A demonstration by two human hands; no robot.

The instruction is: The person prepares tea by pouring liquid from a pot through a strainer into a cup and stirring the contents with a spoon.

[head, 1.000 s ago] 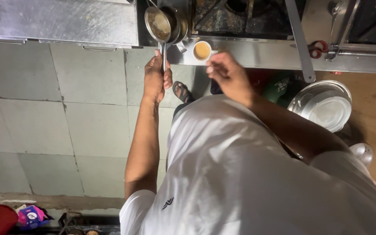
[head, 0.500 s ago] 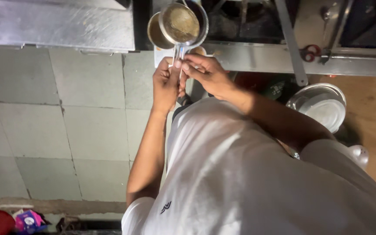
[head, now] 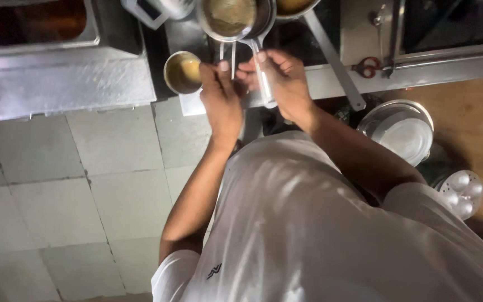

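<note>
Head view: strainer (head: 231, 17) above left hand (head: 223, 100), right hand (head: 282, 81) gripping handle.

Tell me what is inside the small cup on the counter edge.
The cup holds a light brown, milky liquid. Its bottom cannot be seen under the liquid. The left hand is beside the cup, and the right hand grips the strainer handle.
</note>
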